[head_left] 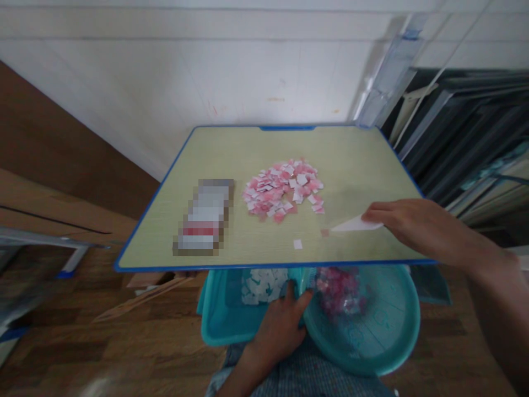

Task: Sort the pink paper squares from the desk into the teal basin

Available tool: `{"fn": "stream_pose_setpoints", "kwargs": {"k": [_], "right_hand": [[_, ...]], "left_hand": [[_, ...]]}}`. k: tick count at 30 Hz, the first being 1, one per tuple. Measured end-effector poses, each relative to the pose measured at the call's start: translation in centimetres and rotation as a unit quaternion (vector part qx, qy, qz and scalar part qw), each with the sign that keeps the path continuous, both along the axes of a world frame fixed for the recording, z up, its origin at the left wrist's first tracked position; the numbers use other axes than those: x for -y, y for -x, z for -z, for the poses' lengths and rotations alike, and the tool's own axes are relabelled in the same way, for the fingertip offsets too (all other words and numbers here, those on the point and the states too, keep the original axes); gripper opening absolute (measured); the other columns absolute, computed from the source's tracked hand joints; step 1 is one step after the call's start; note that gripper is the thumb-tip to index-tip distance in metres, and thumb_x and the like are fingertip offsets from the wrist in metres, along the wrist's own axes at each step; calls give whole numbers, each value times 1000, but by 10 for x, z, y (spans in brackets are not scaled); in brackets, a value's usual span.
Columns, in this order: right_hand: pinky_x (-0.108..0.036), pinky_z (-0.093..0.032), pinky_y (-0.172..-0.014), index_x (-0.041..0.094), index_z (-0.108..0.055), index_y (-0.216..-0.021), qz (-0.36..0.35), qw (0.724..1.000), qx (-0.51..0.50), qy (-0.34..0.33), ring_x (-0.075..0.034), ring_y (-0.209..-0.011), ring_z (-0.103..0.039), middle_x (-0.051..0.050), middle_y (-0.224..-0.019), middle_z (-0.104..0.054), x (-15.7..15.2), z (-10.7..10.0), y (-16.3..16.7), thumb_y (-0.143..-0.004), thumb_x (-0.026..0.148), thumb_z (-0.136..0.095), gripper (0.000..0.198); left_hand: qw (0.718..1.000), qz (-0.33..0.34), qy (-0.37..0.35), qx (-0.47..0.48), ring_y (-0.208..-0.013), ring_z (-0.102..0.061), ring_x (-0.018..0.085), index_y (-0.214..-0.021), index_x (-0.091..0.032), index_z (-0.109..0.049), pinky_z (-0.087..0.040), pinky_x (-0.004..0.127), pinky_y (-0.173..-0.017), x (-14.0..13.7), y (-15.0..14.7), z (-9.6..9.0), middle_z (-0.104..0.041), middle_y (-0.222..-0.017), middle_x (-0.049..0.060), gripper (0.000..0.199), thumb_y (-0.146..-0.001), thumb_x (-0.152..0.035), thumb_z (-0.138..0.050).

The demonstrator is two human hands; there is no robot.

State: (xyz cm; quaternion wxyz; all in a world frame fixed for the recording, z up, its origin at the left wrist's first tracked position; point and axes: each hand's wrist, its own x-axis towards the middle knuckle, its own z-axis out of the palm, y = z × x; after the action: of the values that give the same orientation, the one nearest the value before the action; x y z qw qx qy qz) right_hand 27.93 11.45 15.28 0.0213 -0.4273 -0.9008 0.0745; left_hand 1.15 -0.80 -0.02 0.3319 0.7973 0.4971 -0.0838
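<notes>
My right hand point(399, 218), closed, grips a flat white pointed piece point(357, 224) over the right part of the yellow-green board point(343, 146). Its tip reaches a small pinkish square point(325, 232). A single white square point(298, 244) lies near the front edge. Behind these spreads a heap of pink and white paper-like squares point(270, 190). Below the board's edge my left hand point(285, 317) has its fingers apart, where a rectangular teal tub point(215, 331) and a round teal basin point(397, 353) meet. I see nothing held in it.
A pixelated, phone-like rectangle point(205, 215) lies on the board's left. The tub contains whitish pieces point(262, 285); pink pieces in clear wrapping point(343, 289) lie in the basin. A white wall point(231, 77) rises behind, and dark panels point(475, 116) lean at right.
</notes>
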Motion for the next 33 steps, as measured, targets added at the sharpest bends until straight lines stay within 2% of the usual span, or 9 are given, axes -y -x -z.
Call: {"fn": "stream_pose_setpoints", "kwargs": {"k": [4,10,16,20,23,25,30,33], "right_hand": [[-34,-46,-70,25,-65,-99,3,998,34,-49,-22,-87,-64,-3,-98,-69,-12,8,12,-87,10,-38,33],[-36,-47,-74,22,-65,-98,-43,997,23,-66,-23,-89,-64,-6,-101,-69,-7,19,18,-88,11,-38,31],[-35,-47,-83,24,-65,-96,-46,996,-51,-51,-20,-97,-62,-3,-104,-69,14,18,2,-89,10,-30,39],[-35,-47,-84,25,-65,-98,-15,998,-51,19,-20,-97,-62,-1,-103,-69,20,10,-4,-92,17,-33,33],[-35,-46,-83,25,-64,-98,-23,996,-26,88,-20,-95,-62,-2,-101,-68,9,1,-6,-92,20,-36,29],[-35,-46,-81,24,-63,-98,-29,994,-15,101,-20,-94,-62,-3,-99,-69,-5,-4,-6,-92,20,-37,28],[-36,-46,-79,17,-66,-98,-15,998,31,61,-23,-90,-64,-9,-95,-71,-45,-7,-4,-88,16,-40,28],[-33,-46,-80,12,-68,-104,9,1000,2,16,-21,-92,-65,-12,-100,-71,-61,-3,1,-83,9,-45,31]], "left_hand": [[1000,-4,0,10,-100,-60,33,-138,-27,-33,-44,44,-85,1,0,1,-29,-142,21,66,-75,-19,-49],[1000,-3,10,4,-104,-57,34,-139,-27,-32,-43,45,-87,2,1,3,-24,-146,22,66,-75,-19,-50],[1000,-8,9,-1,-104,-58,31,-139,-29,-32,-43,42,-88,2,1,3,-24,-146,18,67,-74,-18,-49],[1000,-10,14,-6,-104,-58,29,-138,-31,-32,-42,41,-88,1,1,1,-26,-147,15,68,-74,-18,-50],[1000,-13,10,-1,-104,-58,29,-139,-31,-32,-42,41,-89,1,1,1,-26,-146,14,69,-73,-17,-50],[1000,-13,8,5,-104,-58,29,-139,-30,-32,-42,41,-89,2,1,2,-26,-146,14,69,-74,-18,-51],[1000,-17,9,-2,-104,-58,30,-139,-30,-33,-42,42,-89,2,1,2,-26,-147,15,69,-74,-19,-52],[1000,-12,9,-6,-106,-57,32,-139,-28,-34,-42,43,-89,2,0,1,-26,-146,17,68,-74,-19,-51]]}}
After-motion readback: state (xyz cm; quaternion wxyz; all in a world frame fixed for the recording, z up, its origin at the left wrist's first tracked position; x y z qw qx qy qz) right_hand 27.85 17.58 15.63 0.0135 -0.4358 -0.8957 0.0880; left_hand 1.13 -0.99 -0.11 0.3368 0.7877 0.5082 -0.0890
